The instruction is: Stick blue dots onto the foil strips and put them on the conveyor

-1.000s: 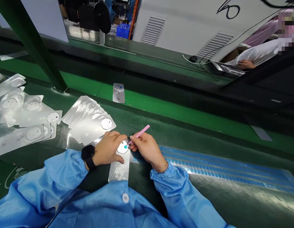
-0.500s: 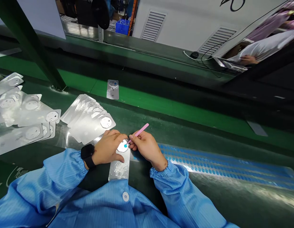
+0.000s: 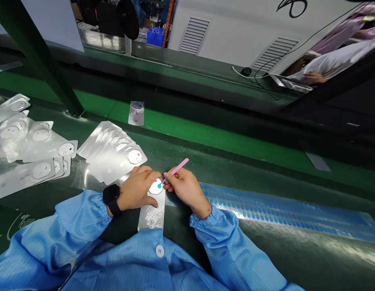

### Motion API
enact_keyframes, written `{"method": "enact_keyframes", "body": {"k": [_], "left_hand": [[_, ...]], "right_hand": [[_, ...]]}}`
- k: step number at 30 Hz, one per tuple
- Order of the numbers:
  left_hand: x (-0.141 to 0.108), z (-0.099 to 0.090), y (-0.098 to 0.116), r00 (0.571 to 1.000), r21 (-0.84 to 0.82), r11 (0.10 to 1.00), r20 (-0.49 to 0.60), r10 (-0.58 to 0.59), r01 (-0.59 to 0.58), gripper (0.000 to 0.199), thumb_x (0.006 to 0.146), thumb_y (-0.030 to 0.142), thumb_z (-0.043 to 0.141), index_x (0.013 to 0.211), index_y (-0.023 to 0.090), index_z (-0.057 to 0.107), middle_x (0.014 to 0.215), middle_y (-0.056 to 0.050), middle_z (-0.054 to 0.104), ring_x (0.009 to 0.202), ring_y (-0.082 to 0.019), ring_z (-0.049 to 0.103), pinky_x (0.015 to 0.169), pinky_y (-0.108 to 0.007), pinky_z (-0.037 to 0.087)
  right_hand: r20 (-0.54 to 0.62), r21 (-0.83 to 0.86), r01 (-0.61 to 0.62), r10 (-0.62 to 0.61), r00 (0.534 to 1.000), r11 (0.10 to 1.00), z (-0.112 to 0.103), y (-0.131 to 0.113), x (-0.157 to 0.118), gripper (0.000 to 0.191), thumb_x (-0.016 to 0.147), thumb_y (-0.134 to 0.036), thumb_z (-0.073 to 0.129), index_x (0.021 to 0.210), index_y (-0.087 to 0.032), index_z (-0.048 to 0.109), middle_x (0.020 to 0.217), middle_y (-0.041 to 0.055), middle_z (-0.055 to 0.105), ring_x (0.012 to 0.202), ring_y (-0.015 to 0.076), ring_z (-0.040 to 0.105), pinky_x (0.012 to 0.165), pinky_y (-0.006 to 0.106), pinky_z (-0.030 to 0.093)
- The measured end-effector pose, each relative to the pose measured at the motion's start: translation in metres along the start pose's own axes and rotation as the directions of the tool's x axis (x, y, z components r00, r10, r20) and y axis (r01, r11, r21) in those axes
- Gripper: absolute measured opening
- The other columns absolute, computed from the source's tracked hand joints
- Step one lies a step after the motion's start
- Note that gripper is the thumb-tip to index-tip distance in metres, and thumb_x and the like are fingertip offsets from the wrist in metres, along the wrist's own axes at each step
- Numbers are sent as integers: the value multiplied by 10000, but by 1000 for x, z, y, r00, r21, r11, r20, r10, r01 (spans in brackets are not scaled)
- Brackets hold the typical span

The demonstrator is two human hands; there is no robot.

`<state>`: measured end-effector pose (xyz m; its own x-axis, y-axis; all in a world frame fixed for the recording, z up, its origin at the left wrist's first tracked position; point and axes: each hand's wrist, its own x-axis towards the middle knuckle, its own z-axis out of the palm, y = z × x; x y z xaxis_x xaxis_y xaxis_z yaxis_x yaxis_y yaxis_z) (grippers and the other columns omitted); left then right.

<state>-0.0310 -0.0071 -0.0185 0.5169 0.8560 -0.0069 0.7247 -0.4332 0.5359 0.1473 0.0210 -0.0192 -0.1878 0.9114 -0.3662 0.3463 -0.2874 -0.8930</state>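
A thin silvery phone back panel point(image 3: 152, 216) with a white round camera area lies in front of my body. My left hand point(image 3: 138, 188) grips its upper left side, thumb on the face and fingers curled over the top. Pink tweezers point(image 3: 179, 166) are pinched in my right hand point(image 3: 185, 186), just right of the panel. Their tip meets a small blue round sticker point(image 3: 159, 186) on the white area; whether it still holds the sticker I cannot tell. Right of that hand lies a long clear sheet with rows of blue round stickers point(image 3: 266, 211).
Fanned phone panels point(image 3: 114, 157) lie left of my hands, and further piles point(image 3: 32, 141) stand at the far left. Beyond, one panel point(image 3: 136, 113) and a flat grey piece point(image 3: 318, 161) rest on the green belt point(image 3: 205, 141). A green post point(image 3: 45, 60) rises at left; another person's hand point(image 3: 315, 76) shows far right.
On the belt, the single panel and the grey piece at right have shifted left. My hands, the tweezers and the held panel stay almost in place.
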Motion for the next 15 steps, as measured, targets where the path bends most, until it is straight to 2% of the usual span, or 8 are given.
{"method": "enact_keyframes", "body": {"k": [6,15], "left_hand": [[-1,-3,1,1000,3,1000,12,7,-7,751,479,405,902,1099,204,528,1195,-60,620,1117,-281,473,902,-422,347],[-4,-3,-2,998,148,987,-3,58,-57,560,540,527,844,976,234,649,1208,-66,612,1122,-306,451,881,-454,325]], "right_hand": [[-6,-22,18,-19,1000,1000,0,2,0,151,796,-317,607,712,-194,585,565,11,653,515,157,629,484,247,505],[-17,-59,44,-45,999,997,1,0,-3,133,797,-293,585,708,-195,578,583,11,652,523,158,633,502,250,503]]}}
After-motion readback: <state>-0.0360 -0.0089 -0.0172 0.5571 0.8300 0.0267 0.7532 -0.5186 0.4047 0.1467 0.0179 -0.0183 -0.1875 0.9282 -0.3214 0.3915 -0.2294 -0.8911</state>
